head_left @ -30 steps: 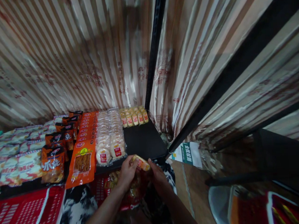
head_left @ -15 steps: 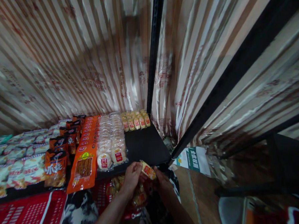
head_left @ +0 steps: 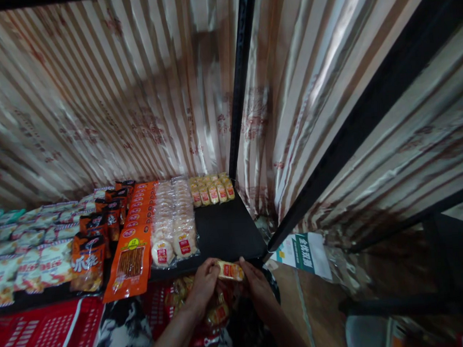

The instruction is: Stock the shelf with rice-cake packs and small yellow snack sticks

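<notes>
A small yellow snack packet with a red label is held between both hands just in front of the black shelf. My left hand pinches its left end and my right hand grips its right end. Under the hands lies a red bag with more yellow packets inside. At the back of the shelf stands a row of the same yellow packets.
Left of the bare black patch lie rows of round rice crackers, orange packs, dark orange bags and white bags. A black upright post and striped curtain stand behind. A red basket sits lower left.
The packet has turned from tilted to nearly level between both hands and sits a little lower. The view has shifted slightly.
</notes>
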### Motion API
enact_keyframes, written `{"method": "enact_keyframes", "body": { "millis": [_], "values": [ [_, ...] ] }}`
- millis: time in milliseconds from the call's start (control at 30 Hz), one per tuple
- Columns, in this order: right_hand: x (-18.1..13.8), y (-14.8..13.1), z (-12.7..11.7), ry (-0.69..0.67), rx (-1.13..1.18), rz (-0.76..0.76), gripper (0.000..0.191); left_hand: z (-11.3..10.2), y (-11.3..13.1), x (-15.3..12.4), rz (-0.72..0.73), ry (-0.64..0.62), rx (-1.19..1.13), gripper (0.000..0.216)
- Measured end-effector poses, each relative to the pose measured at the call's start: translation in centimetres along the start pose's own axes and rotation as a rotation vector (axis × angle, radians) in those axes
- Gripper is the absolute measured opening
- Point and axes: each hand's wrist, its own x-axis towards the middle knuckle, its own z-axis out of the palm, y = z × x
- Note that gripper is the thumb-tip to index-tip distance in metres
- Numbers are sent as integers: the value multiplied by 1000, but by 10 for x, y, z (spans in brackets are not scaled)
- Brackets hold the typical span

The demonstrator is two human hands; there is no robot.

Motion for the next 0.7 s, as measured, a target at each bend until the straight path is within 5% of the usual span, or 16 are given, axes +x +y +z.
{"method": "enact_keyframes", "body": {
  "millis": [367, 700],
  "values": [
    [8, -13, 4, 27, -19, -42, 47, 4, -5, -19, -29, 8, -205, 38],
    [6, 3, 0, 153, 104, -67, 45, 17, -6, -19, -102, 21, -351, 37]
  ]
}}
